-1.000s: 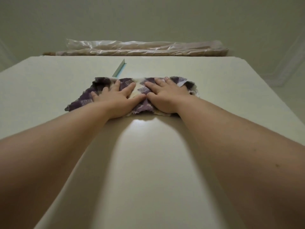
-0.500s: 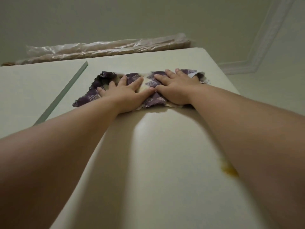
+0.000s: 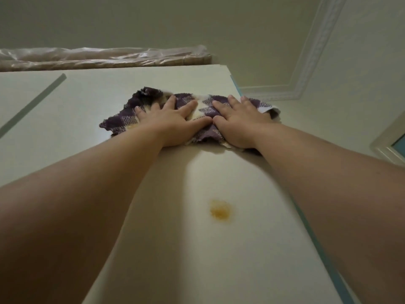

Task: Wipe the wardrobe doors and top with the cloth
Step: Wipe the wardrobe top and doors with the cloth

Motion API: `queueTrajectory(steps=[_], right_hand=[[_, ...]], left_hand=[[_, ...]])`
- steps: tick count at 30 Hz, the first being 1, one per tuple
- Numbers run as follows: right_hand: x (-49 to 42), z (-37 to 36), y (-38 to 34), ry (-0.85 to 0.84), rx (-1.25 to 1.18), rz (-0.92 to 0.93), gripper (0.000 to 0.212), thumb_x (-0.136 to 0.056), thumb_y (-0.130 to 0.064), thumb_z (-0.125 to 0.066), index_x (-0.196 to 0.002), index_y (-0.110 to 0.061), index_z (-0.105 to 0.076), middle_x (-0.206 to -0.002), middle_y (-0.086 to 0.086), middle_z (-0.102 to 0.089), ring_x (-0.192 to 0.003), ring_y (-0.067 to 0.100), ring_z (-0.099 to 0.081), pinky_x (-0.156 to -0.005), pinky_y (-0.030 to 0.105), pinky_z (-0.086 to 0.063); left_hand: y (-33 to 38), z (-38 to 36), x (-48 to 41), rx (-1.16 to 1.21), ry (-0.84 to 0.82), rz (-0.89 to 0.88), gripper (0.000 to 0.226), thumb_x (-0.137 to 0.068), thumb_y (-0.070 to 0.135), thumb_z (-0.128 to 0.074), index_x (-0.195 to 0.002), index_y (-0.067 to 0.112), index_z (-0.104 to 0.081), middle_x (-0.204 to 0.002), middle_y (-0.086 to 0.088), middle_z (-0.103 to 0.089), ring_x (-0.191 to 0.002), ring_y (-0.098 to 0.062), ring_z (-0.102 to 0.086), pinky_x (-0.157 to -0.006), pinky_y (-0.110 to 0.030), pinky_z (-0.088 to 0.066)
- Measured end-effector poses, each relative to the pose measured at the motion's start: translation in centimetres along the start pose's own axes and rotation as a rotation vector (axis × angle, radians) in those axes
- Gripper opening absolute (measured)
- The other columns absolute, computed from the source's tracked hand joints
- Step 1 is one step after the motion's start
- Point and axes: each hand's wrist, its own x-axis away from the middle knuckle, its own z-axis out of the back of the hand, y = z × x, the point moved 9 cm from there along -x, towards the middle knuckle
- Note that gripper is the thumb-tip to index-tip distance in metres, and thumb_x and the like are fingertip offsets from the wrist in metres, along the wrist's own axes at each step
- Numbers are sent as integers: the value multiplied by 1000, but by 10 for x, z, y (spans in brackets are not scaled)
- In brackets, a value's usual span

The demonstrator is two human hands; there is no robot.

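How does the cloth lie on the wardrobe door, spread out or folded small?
Spread out, though rumpled: the cloth reaches wider than the flat left hand and right hand pressing it.

The left hand (image 3: pixel 173 126) and right hand (image 3: pixel 238 126) press flat on a purple-and-cream checked cloth (image 3: pixel 119 123) near the top right corner of the pale wardrobe door (image 3: pixel 197 260); an orange stain (image 3: pixel 220 212) lies lower down.

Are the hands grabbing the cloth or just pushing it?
Pushing. The left hand and right hand lie flat on the cloth, near its middle, against the door.
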Motion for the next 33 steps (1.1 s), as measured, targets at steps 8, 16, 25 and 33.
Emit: queueTrajectory(steps=[8, 16, 25, 33], right_hand=[[73, -6, -5, -28, 20, -17, 54, -94, -44, -16, -146, -37, -1, -157, -4, 6, -142, 19, 10, -111, 56, -5], [112, -13, -10, -45, 6, -26, 54, -95, -43, -17, -146, -38, 0, -157, -6, 8, -142, 15, 11, -111, 54, -10], [152, -16, -16, -58, 11, -17, 54, -95, -43, -19, -146, -38, 0, -157, -6, 8, -142, 13, 11, -111, 51, -15], [195, -21, -26, -74, 38, -16, 59, -89, -46, -14, -145, -39, 2, -156, -8, 10, -141, 10, 12, -107, 45, -25]], left_hand=[[13, -5, 69, -2, -45, -28, 74, -68, 85, -13, -137, 57, -4, -157, 0, 3, -140, -36, -4, -105, -63, 6], [15, -11, 107, -8, -67, -36, 76, -68, 84, -9, -138, 54, 2, -156, -2, 9, -139, -38, -3, -103, -65, 5], [17, -15, 147, 31, -22, -43, 79, -64, 84, -5, -137, 54, 2, -156, -3, 8, -138, -38, -5, -102, -66, 9], [18, -17, 188, 71, 7, -65, 79, -67, 82, -4, -139, 50, 3, -156, -5, 9, -138, -39, -5, -99, -67, 12]])
